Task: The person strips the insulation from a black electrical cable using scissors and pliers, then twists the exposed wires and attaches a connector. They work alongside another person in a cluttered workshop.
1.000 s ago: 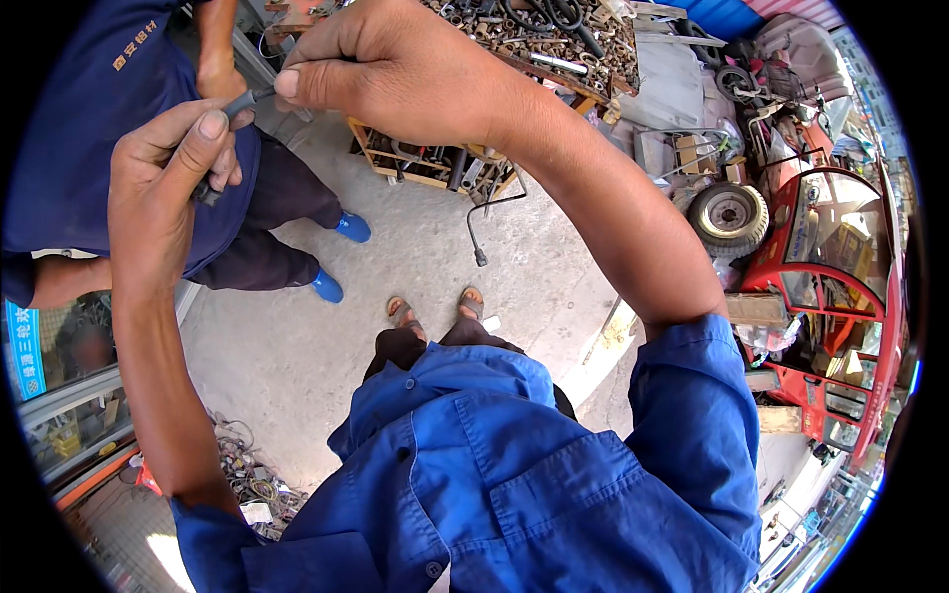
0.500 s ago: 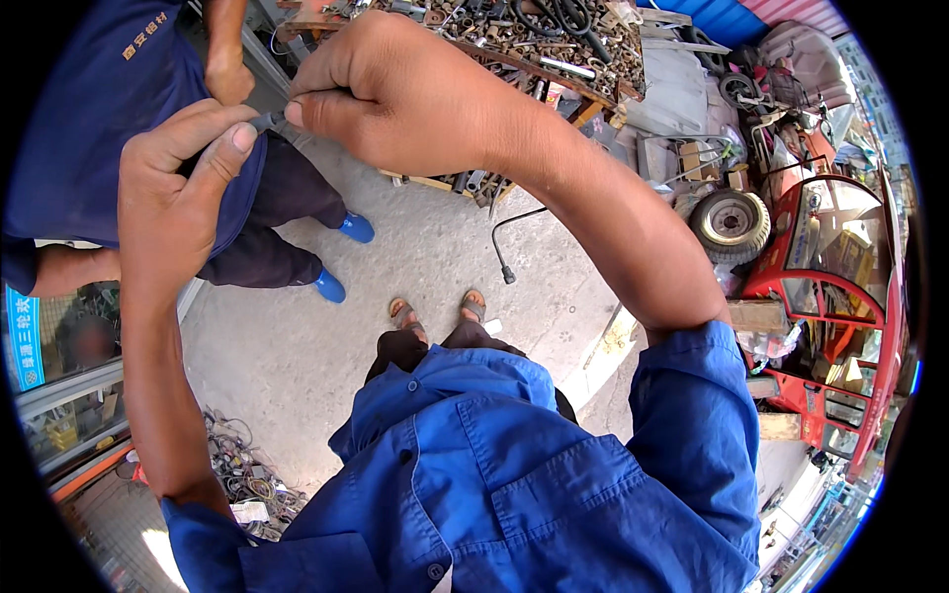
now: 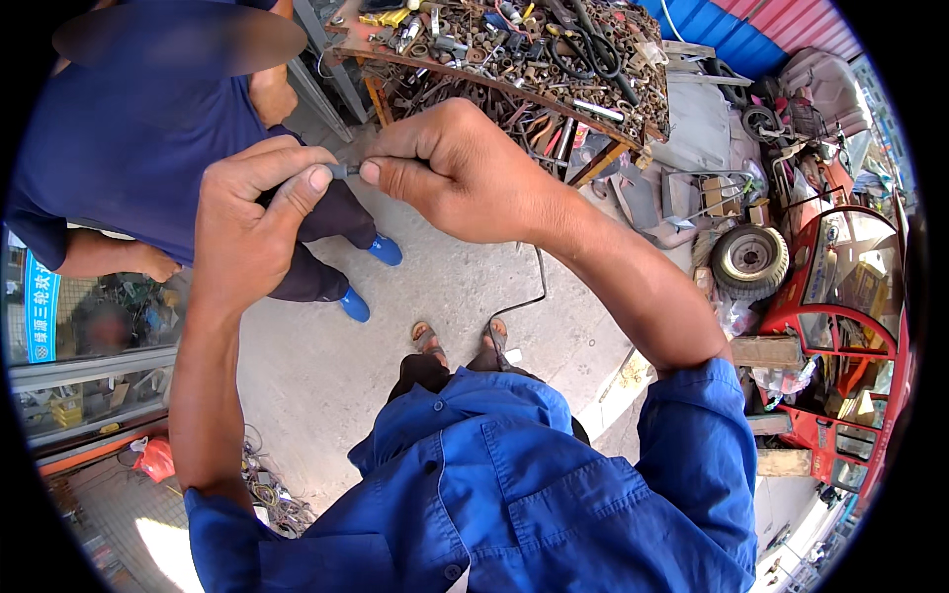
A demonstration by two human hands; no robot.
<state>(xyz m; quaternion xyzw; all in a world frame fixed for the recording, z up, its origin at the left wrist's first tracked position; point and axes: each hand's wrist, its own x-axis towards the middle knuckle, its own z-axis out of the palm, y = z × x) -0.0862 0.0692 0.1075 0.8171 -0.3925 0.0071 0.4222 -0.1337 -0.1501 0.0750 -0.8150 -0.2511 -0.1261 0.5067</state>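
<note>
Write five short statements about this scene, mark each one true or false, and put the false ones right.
1. The left grip pinches a small dark grey piece. True.
2. The right grip hangs well apart from that piece. False: it is at the piece's other end.
3. The person nearby wears red shoes. False: the shoes are blue.
4. A wheel shows left of the red vehicle. True.
5. Folded cloth covers the table. False: small metal parts are strewn over the table.
</note>
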